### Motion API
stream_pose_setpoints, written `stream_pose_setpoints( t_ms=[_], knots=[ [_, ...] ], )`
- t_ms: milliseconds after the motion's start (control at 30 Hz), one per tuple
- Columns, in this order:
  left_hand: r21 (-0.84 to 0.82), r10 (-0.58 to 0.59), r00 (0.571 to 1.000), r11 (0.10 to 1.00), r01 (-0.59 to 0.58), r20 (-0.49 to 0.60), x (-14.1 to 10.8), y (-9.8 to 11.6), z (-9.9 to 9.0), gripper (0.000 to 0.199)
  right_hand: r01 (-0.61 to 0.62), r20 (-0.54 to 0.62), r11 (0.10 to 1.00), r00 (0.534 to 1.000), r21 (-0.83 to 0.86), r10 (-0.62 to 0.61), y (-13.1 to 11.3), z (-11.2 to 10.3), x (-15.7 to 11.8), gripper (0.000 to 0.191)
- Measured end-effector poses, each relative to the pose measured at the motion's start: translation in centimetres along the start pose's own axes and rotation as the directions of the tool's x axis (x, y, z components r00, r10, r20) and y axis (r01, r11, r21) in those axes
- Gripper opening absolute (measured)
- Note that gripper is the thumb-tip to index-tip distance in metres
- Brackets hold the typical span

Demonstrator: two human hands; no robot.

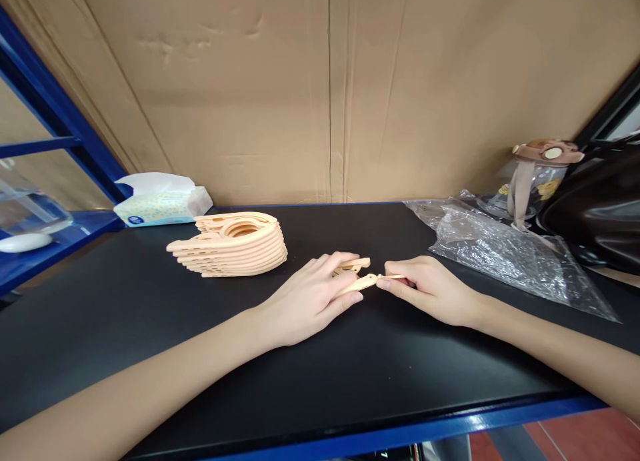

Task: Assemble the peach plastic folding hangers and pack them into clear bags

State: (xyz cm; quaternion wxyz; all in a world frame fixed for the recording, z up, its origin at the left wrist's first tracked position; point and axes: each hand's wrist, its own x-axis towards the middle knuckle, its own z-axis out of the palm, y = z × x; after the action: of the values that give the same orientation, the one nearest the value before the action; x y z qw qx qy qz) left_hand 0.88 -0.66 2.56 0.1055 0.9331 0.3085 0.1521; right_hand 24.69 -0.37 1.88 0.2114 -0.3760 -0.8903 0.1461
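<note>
A peach-coloured folding plastic hanger is between my hands, low over the black table. My left hand is closed over its left part, thumb along the near arm, so much of the hanger is hidden under the palm. At its right end, my right hand pinches a thin piece of it between thumb and fingers. To the left of my left hand stands a neat stack of matching folded hangers, several high, lying flat.
A tissue box sits behind the stack at the back left. Crumpled clear plastic lies on the right, with a strapped drink bottle and a shiny black bag beyond it. Cardboard closes off the back of the black table.
</note>
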Motion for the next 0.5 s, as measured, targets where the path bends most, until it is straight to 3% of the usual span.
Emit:
stream_pose_setpoints(
  t_ms=[200,333,500],
  knots=[
    [-0.014,0.017,1.000,1.000,-0.017,0.004,0.09,0.07,0.20,0.033,0.068,-0.030,0.998,0.997,0.012,-0.067,-0.48,-0.02,-0.07,0.040],
    [-0.021,0.012,1.000,1.000,-0.012,0.002,0.16,0.33,0.13,0.030,-0.008,-0.107,1.000,0.994,0.025,0.010,0.07,-0.02,0.03,0.041],
    [-0.031,0.015,1.000,0.999,-0.015,-0.003,0.15,0.27,0.06,0.031,-0.076,-0.065,0.996,0.995,0.044,0.079,0.48,0.16,0.21,0.044]
  ],
)
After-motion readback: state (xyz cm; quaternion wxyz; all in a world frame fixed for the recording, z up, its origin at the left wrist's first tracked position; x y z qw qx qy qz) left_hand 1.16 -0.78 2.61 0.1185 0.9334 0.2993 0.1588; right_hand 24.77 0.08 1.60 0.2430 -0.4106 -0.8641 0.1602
